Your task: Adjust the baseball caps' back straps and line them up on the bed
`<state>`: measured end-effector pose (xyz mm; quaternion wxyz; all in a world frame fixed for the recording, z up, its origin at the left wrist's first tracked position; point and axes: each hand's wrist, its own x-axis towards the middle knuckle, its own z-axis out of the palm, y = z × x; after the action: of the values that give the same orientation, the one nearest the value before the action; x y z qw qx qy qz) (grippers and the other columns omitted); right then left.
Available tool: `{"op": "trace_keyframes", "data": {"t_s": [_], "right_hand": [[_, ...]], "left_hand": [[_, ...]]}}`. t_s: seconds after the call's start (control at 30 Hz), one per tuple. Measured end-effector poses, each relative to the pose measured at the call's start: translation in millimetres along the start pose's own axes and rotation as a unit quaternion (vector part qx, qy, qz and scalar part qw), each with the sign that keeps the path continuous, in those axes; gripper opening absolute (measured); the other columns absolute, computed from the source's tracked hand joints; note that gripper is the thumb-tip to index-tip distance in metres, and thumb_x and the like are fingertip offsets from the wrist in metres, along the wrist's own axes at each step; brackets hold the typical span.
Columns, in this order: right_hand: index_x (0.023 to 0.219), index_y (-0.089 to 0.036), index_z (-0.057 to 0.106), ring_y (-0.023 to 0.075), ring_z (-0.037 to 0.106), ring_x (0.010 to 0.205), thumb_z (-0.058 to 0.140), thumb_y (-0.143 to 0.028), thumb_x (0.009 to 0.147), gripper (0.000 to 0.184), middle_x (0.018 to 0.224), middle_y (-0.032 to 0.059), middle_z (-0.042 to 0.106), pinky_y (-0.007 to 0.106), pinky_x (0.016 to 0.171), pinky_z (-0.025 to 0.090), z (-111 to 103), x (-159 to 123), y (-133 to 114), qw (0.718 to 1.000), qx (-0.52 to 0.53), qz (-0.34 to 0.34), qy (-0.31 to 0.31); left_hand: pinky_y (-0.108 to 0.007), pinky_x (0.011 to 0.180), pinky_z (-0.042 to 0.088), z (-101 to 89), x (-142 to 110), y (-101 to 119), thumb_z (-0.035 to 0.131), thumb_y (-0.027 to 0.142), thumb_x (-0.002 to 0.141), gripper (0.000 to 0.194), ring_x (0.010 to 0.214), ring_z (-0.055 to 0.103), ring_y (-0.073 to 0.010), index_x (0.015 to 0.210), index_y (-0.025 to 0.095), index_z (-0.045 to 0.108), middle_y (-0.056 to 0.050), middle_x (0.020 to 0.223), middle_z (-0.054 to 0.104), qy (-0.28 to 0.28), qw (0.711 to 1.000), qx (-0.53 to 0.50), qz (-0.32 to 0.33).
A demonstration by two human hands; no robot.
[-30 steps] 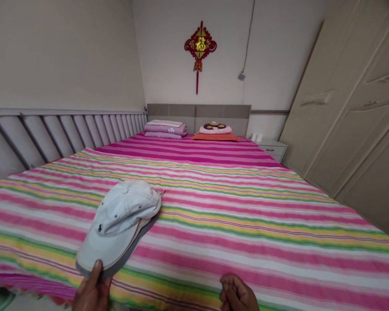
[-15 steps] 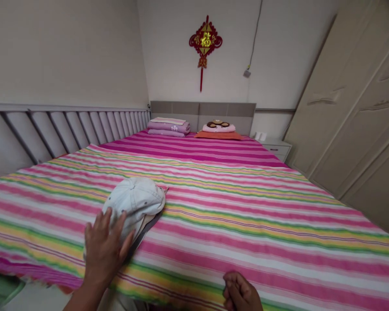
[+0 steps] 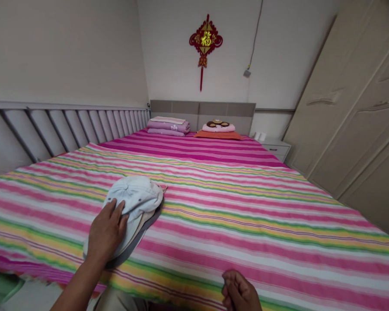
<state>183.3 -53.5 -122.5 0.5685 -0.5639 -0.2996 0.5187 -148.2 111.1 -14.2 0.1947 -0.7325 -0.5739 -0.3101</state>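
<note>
A pale denim baseball cap (image 3: pixel 138 192) lies crown up on the striped bedsheet (image 3: pixel 233 224), left of centre, its darker underside edge showing along the right. My left hand (image 3: pixel 106 231) rests on top of the cap, palm down over its near part. Its fingers are stretched out on the cloth, not wrapped round it. Low on the right, my right hand (image 3: pixel 240 291) hovers at the bed's near edge with fingers curled in. I see nothing in it, and it is well apart from the cap.
Folded lilac bedding (image 3: pixel 168 126) and a pink bundle (image 3: pixel 218 128) on an orange cloth (image 3: pixel 218 135) sit by the headboard (image 3: pixel 227 111). A slatted rail (image 3: pixel 81 125) runs along the left. At right stand a white nightstand (image 3: pixel 277 149) and wardrobe (image 3: pixel 346 125).
My left hand has come down from just over the cap onto it, its spread fingers drawing closer together. The cap's crown looks slightly flatter. My right hand stays nearly where it was.
</note>
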Motion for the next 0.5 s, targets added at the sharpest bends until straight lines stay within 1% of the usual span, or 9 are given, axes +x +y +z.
{"op": "trace_keyframes", "data": {"t_s": [0.13, 0.23, 0.33, 0.4, 0.43, 0.47, 0.5], "right_hand": [[0.074, -0.017, 0.054, 0.0081, 0.045, 0.037, 0.062, -0.059, 0.058, 0.046, 0.051, -0.0037, 0.052, 0.018, 0.037, 0.027, -1, 1, 2, 1.000, -0.008, 0.001, -0.009], [0.075, -0.017, 0.054, 0.0077, 0.045, 0.037, 0.061, -0.059, 0.060, 0.046, 0.051, -0.0036, 0.052, 0.018, 0.038, 0.027, -2, 2, 4, 1.000, -0.011, -0.005, -0.013], [0.075, -0.017, 0.053, 0.0078, 0.044, 0.037, 0.061, -0.059, 0.060, 0.045, 0.052, -0.0036, 0.051, 0.018, 0.038, 0.027, -2, 1, 3, 1.000, -0.009, -0.008, -0.013], [0.075, -0.017, 0.053, 0.0079, 0.043, 0.038, 0.061, -0.058, 0.061, 0.044, 0.052, -0.0038, 0.050, 0.019, 0.038, 0.027, -1, 0, 1, 1.000, -0.014, -0.013, -0.013], [0.075, -0.017, 0.053, 0.0080, 0.043, 0.038, 0.060, -0.058, 0.062, 0.043, 0.052, -0.0038, 0.050, 0.019, 0.038, 0.027, 0, -1, 0, 1.000, -0.023, -0.018, -0.013], [0.074, -0.018, 0.053, 0.0082, 0.043, 0.039, 0.059, -0.057, 0.063, 0.042, 0.053, -0.0037, 0.050, 0.019, 0.039, 0.028, 0, -2, -2, 0.999, -0.035, -0.024, -0.013], [0.074, -0.018, 0.053, 0.0084, 0.043, 0.039, 0.058, -0.057, 0.065, 0.041, 0.053, -0.0035, 0.049, 0.020, 0.040, 0.029, 1, -4, -2, 0.998, -0.052, -0.032, -0.014]], "left_hand": [[-0.045, 0.096, 0.033, 5.2, -2, -6, 0.042, 0.031, 0.079, 0.045, 0.119, 0.037, -0.0333, 0.118, 0.009, 0.048, -0.021, 0.126, 0.043, 0.028, 0.999, -0.034, -0.010], [-0.046, 0.098, 0.031, 11.1, -3, -14, 0.038, 0.030, 0.080, 0.044, 0.118, 0.040, -0.0317, 0.118, 0.009, 0.047, -0.021, 0.122, 0.048, 0.020, 0.998, -0.061, -0.010], [-0.047, 0.100, 0.029, 8.1, 1, -14, 0.042, 0.027, 0.077, 0.041, 0.118, 0.040, -0.0309, 0.114, 0.012, 0.050, -0.018, 0.123, 0.049, 0.006, 0.994, -0.106, -0.032], [-0.049, 0.103, 0.023, 0.9, -2, -3, 0.049, 0.026, 0.073, 0.039, 0.123, 0.034, -0.0317, 0.109, 0.014, 0.054, -0.017, 0.125, 0.048, 0.024, 0.984, -0.161, -0.069], [-0.049, 0.104, 0.020, -2.5, -7, 6, 0.053, 0.026, 0.071, 0.038, 0.125, 0.031, -0.0319, 0.107, 0.015, 0.056, -0.015, 0.126, 0.048, 0.039, 0.974, -0.200, -0.096], [-0.049, 0.105, 0.017, -4.6, -16, 17, 0.058, 0.026, 0.067, 0.038, 0.127, 0.027, -0.0314, 0.104, 0.016, 0.058, -0.014, 0.127, 0.048, 0.057, 0.959, -0.244, -0.131], [-0.045, 0.106, 0.018, -4.8, -29, 30, 0.063, 0.026, 0.064, 0.038, 0.125, 0.033, -0.0293, 0.101, 0.018, 0.061, -0.012, 0.123, 0.052, 0.059, 0.937, -0.307, -0.158]]}}
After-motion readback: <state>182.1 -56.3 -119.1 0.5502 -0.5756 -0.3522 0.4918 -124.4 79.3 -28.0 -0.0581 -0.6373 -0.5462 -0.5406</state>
